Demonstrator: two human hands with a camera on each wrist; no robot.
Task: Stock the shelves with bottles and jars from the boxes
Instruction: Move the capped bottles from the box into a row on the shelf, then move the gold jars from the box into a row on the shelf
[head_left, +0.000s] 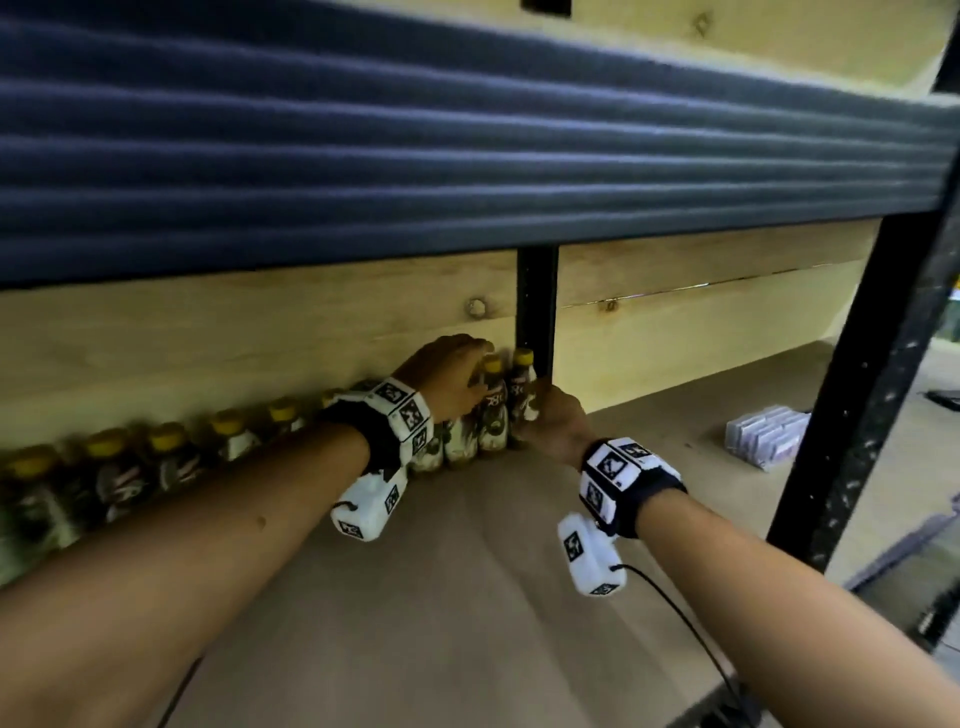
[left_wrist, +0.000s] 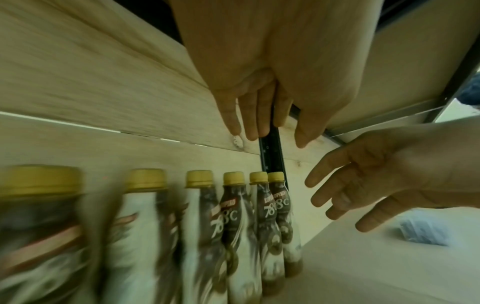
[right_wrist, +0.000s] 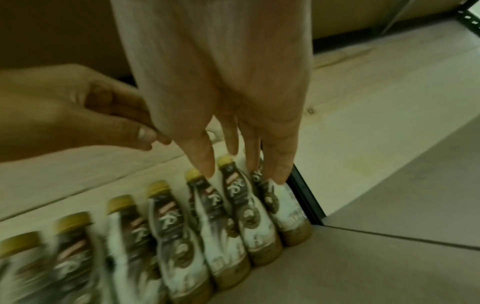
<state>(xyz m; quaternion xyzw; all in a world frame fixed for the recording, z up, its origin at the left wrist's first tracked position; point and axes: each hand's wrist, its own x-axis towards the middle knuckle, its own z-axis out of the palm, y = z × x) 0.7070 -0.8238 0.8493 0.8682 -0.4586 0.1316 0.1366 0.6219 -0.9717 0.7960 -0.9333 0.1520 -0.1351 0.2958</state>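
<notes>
Several brown coffee bottles (head_left: 171, 457) with yellow caps stand in a row along the wooden back wall of the shelf (head_left: 467, 597). The last bottle on the right (head_left: 522, 400) stands beside a black upright (head_left: 536, 296). My left hand (head_left: 475, 384) hovers over the right end of the row with straight fingers (left_wrist: 249, 123) and holds nothing. My right hand (head_left: 545, 415) is open just right of the last bottle (right_wrist: 283, 207), its fingertips (right_wrist: 279, 174) by the bottle's shoulder. In the left wrist view a small gap separates my right hand (left_wrist: 335, 197) from the bottles (left_wrist: 280, 205).
A dark blue shelf beam (head_left: 467, 156) hangs low overhead. A black front post (head_left: 872, 389) stands at the right. A flat pack of pale packets (head_left: 766, 436) lies on the shelf board to the right. Bare board stretches in front of the bottle row.
</notes>
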